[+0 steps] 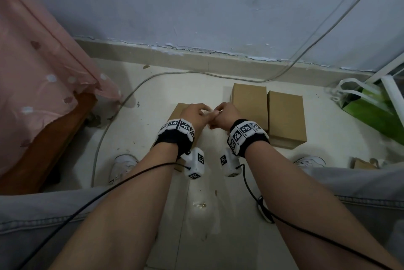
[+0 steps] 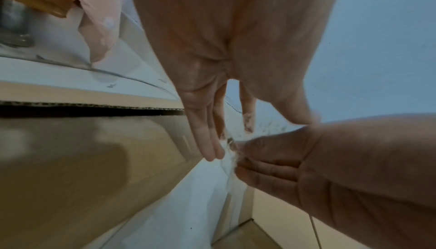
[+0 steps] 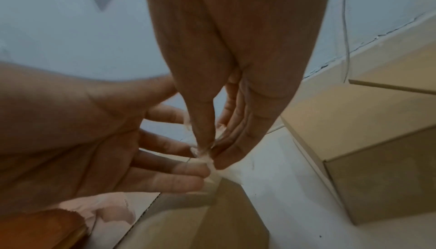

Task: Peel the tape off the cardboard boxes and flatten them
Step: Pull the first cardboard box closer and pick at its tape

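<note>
Both hands meet over a brown cardboard box (image 1: 177,112) on the floor between my feet. My right hand (image 1: 219,110) pinches a crumpled strip of clear tape (image 1: 210,114) between thumb and fingers (image 3: 207,146). My left hand (image 1: 202,110) keeps its fingers (image 2: 213,150) straight and spread, with the tape (image 2: 227,158) clinging to their tips (image 3: 200,173). In the left wrist view the box (image 2: 94,159) shows a dark gap under a corrugated edge. Two closed boxes (image 1: 249,103) (image 1: 285,116) stand side by side to the right, also in the right wrist view (image 3: 377,159).
A pink cloth (image 1: 43,72) hangs over a wooden frame (image 1: 54,138) at the left. A grey cable (image 1: 102,138) curves across the floor. A green bag (image 1: 371,112) lies at the right by the wall. A wad of clear tape (image 1: 200,204) sits on the floor near me.
</note>
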`<state>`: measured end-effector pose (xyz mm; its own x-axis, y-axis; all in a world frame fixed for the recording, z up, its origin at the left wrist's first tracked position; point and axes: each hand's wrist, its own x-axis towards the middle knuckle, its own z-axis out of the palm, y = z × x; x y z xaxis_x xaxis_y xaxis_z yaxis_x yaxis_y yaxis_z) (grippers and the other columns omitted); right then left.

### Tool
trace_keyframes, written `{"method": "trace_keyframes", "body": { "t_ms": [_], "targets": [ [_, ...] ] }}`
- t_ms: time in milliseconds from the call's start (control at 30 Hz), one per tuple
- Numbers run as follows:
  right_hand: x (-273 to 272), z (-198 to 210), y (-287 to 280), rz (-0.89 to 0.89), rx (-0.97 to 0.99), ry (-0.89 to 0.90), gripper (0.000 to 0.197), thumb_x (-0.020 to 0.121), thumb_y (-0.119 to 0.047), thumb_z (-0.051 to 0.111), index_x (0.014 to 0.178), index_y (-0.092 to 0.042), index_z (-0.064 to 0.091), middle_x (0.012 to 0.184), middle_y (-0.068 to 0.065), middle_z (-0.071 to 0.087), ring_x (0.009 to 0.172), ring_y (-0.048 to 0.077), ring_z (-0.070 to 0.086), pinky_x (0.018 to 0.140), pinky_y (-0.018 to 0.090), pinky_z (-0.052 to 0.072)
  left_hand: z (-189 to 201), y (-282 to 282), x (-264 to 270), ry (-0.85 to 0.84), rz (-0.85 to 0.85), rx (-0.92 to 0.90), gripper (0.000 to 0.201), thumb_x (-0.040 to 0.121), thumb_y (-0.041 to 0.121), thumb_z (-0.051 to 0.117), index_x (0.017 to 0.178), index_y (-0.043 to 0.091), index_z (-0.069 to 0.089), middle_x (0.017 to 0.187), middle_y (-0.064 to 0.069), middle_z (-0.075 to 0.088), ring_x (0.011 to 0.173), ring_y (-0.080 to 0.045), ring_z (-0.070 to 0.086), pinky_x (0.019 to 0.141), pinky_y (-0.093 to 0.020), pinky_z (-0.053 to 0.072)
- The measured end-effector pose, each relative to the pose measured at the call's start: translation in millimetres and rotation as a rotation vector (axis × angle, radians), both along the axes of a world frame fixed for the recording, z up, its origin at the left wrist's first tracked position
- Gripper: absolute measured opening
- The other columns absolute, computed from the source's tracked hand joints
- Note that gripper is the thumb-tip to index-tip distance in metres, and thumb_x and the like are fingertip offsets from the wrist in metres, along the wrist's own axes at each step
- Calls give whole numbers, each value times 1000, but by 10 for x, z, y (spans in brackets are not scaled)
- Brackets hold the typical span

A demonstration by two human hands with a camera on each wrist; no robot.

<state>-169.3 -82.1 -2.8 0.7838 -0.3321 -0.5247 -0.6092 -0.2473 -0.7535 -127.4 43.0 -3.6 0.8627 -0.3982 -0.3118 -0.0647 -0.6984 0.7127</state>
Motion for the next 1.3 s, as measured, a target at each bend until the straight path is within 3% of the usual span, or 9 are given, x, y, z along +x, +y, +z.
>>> {"method": "trace_keyframes", "body": {
  "t_ms": [133,300,467,633,833,1000,1133,1233,1300],
  "targets": [
    [-8,11,12,40,48,-23,32,76,-2,78,102,-4,59,88,16,70,61,15,66,38,11,41,-15,110,49,58,68,-120,16,85,19,72,101,18,77,90,-4,75,75,-8,68,71,-13,52],
    [-41,-26,25,89,145,-61,22,75,-7,82,93,-4,70,80,10,72,70,11,68,60,14,53,14,215,86,89,145,-146,22,76,-1,76,92,15,78,73,0,69,63,-5,63,48,-6,45],
    [-27,-71,23,100,343,-54,19,77,-2,79,94,2,72,99,21,74,102,28,71,98,39,54,61,191,105,47,177,-144,24,74,4,81,95,14,75,69,0,70,53,1,63,46,-3,42],
    [-33,-44,-9,65,522,0,18,94,10,53,107,11,66,115,23,68,107,30,67,95,35,55,40,201,98,39,198,-15,14,75,8,80,69,18,72,69,4,68,56,-2,58,45,-7,41],
    [85,9,39,-24,129,13,15,90,1,63,102,-6,69,87,15,70,80,25,70,86,45,59,-35,253,83,84,186,-72,28,71,-1,82,58,19,68,46,15,61,44,2,59,50,-11,48],
    [131,57,193,207,-282,128,22,89,-24,69,98,-4,70,93,13,70,81,26,66,63,32,55,-166,225,145,64,180,-3,34,69,12,86,48,31,67,81,-4,72,76,-23,71,72,-36,61],
    [118,38,234,141,45,153,24,92,-14,67,101,8,69,102,25,72,92,34,73,83,45,60,-139,203,115,31,172,98,14,81,20,76,68,24,72,101,-8,71,86,-23,64,72,-23,47],
    [87,82,181,237,-7,203,30,91,-19,69,115,-2,69,116,13,69,107,26,67,93,42,56,-132,232,97,14,175,127,11,89,14,66,94,15,76,102,-4,69,86,-18,57,76,-21,42],
    [90,65,149,242,-88,193,31,89,-19,71,117,-6,70,117,8,68,107,23,64,94,39,55,-118,237,93,41,171,111,13,86,10,66,86,20,75,102,-1,70,88,-17,60,80,-23,47]
  ]
}}
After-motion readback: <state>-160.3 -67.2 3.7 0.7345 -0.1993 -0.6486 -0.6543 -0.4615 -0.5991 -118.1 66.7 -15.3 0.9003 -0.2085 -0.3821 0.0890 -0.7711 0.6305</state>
